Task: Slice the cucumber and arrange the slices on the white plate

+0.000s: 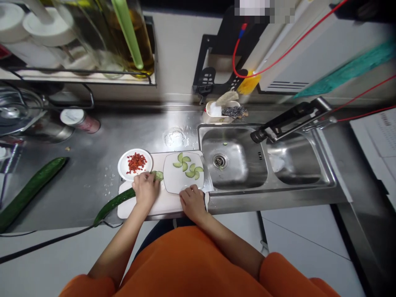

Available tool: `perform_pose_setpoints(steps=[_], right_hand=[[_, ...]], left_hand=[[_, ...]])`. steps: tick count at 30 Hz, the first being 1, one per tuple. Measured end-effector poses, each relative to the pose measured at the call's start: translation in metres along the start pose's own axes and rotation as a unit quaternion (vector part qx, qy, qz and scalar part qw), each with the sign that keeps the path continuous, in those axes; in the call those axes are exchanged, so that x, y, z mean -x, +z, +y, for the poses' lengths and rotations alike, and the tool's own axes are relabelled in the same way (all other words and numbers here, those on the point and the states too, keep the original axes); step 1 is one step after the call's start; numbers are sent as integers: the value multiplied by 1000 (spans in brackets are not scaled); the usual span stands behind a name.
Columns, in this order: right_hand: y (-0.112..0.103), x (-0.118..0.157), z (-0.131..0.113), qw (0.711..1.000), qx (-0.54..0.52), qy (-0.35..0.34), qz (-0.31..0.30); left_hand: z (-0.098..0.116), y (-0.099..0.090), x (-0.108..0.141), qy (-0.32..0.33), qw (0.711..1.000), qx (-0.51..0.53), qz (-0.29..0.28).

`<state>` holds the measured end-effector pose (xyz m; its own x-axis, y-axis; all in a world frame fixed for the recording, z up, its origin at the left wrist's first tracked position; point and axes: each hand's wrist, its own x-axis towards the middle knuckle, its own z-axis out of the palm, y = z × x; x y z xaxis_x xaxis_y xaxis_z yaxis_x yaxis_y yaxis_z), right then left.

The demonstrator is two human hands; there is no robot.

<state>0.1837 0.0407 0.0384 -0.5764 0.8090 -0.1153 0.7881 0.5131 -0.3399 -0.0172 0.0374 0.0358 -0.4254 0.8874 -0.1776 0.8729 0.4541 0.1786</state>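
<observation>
On the white cutting board (167, 205), my left hand (146, 188) is closed, its fingertips at some cucumber slices (159, 176). A cut cucumber (115, 203) extends from beneath that hand toward the counter's front edge. My right hand (193, 201) has curled fingers at the front edge of a square white plate (168, 181); whether it grips the rim is hard to make out. Thin green slices (185, 166) lie in curved groups on this plate. Behind my left hand, a round white plate (122, 167) holds small red pieces (136, 163).
A whole cucumber (31, 189) lies at the far left. The double sink (233, 185) is on the right, under a black faucet (278, 119). Behind it stands a sponge holder (220, 119). A lidded red jar (81, 120) and a rack of bottles (93, 78) occupy the back left.
</observation>
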Motion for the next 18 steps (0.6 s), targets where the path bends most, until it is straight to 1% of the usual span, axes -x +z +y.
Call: perform_pose_setpoints(steps=[5,11,14,18], right_hand=[[2,0,0,1000,-1,1,-4],[0,0,-3,1000,-5,1,-12],[-2,-4,-4,999,-30,10,-17],[-2,-19,-2,993,-110,36,-23]], left_hand=[[3,1,-6,3,1000,-8,-14],[0,3,-7,-5,1000,20,5],[-4,2,-7,-9,998,64,1],[-12,-3,-9,-2,986,165,-10]])
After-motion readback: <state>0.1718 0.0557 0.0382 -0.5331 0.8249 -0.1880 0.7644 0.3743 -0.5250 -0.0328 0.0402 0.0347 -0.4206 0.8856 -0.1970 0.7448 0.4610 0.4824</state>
